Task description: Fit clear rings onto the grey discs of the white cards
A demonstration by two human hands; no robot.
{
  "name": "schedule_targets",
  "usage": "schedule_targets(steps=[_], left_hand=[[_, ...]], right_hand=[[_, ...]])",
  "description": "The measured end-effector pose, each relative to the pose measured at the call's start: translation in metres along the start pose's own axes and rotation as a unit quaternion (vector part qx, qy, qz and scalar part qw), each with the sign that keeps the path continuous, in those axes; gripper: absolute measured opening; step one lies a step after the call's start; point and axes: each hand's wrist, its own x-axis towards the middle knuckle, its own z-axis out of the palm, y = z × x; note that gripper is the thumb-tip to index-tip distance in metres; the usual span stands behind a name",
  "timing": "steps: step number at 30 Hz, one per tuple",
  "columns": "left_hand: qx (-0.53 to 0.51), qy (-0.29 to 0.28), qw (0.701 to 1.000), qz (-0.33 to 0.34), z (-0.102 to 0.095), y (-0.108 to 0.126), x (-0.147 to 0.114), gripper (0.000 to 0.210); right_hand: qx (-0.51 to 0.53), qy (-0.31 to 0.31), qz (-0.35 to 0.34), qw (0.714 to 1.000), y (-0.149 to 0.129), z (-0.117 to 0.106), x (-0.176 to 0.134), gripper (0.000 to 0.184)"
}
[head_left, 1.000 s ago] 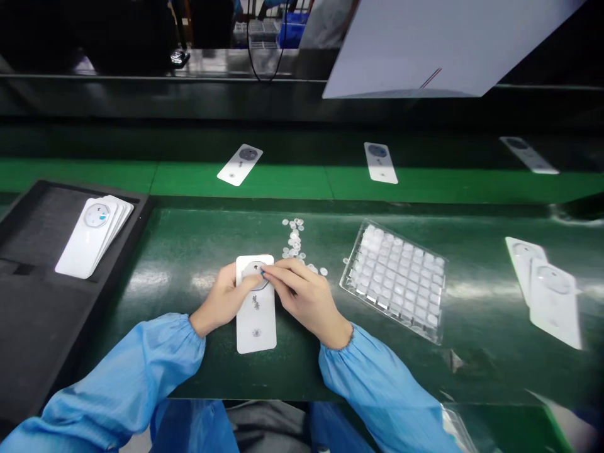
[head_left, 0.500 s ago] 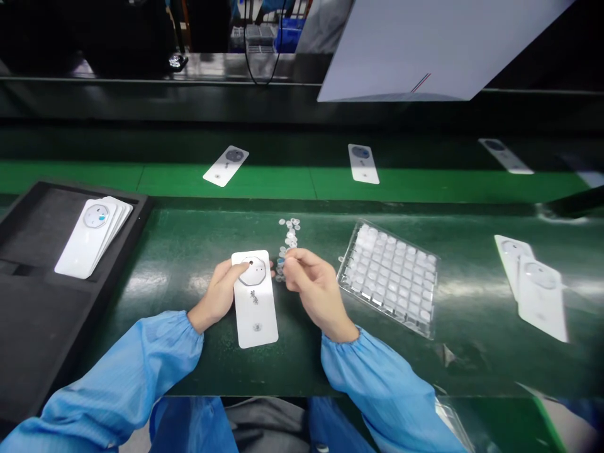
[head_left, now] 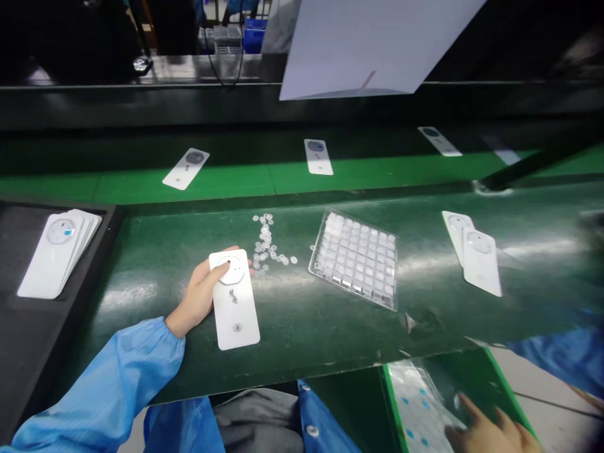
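My left hand point(head_left: 201, 292) grips a white phone back cover point(head_left: 238, 321) by its upper left edge. The thumb lies on the round camera area, while fingers show behind the far side. At the lower right, my right hand point(head_left: 493, 431) is blurred and partly cut off by the frame, its fingers spread. It hovers at a clear plastic sheet with blue dots point(head_left: 415, 409). A small pale disc point(head_left: 457, 401) shows near one fingertip; whether it touches the finger is unclear. Small clear discs point(head_left: 264, 242) lie scattered beyond the cover.
A clear blister tray point(head_left: 356, 258) of white pieces sits right of the discs. Stacked covers point(head_left: 51, 255) rest in a black tray point(head_left: 28, 340) at left. Two covers point(head_left: 481, 258) overlap at right; several more point(head_left: 318, 157) lie on the green strip behind. A blue sleeve point(head_left: 566, 352) intrudes at right.
My right hand has left the phone cover, where it pinched something small and blue, and moved down right to the dotted sheet. The view has swung right; my left hand still holds the cover.
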Motion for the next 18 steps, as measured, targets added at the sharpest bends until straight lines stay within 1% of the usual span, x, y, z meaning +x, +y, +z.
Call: schedule_targets(steps=[2,3,4,5,7,8,10,11,12,14,17,18], left_hand=[[0.006,0.000,1.000,0.013,0.010,0.001,-0.003,0.072],[0.003,-0.004,1.000,0.016,0.019,-0.001,-0.005,0.073],[-0.002,-0.011,1.000,0.016,0.030,-0.004,-0.007,0.072],[-0.008,-0.021,1.000,0.013,0.043,-0.008,-0.009,0.071],[-0.025,-0.047,0.999,0.006,0.074,-0.020,-0.012,0.068],[-0.035,-0.061,0.998,0.004,0.090,-0.027,-0.013,0.067],[-0.058,-0.088,0.994,0.007,0.121,-0.040,-0.012,0.068],[-0.069,-0.100,0.993,0.010,0.134,-0.046,-0.011,0.069],[-0.077,-0.112,0.991,0.014,0.146,-0.050,-0.009,0.069],[-0.090,-0.128,0.987,0.027,0.164,-0.059,-0.006,0.070],[-0.081,-0.138,0.986,0.055,0.184,-0.072,-0.003,0.068],[-0.058,-0.156,0.984,0.067,0.189,-0.076,-0.001,0.066]], right_hand=[[-0.045,0.063,0.043,0.996,-0.011,0.013,-0.013,0.033],[-0.034,0.082,0.043,0.995,-0.023,0.019,-0.022,0.033],[0.003,0.089,0.023,0.996,-0.039,0.026,-0.030,0.035],[0.069,0.093,-0.017,0.993,-0.058,0.033,-0.038,0.039],[0.174,0.049,-0.104,0.978,-0.101,0.044,-0.046,0.040],[0.216,0.031,-0.126,0.968,-0.121,0.048,-0.046,0.039],[0.282,-0.012,-0.131,0.950,-0.151,0.050,-0.042,0.037],[0.311,-0.024,-0.119,0.942,-0.160,0.048,-0.039,0.037],[0.339,-0.029,-0.103,0.935,-0.165,0.045,-0.036,0.036],[0.397,-0.034,-0.065,0.915,-0.163,0.037,-0.033,0.036],[0.470,-0.065,-0.020,0.880,-0.143,0.028,-0.032,0.037],[0.484,-0.063,-0.012,0.873,-0.135,0.024,-0.030,0.040]])
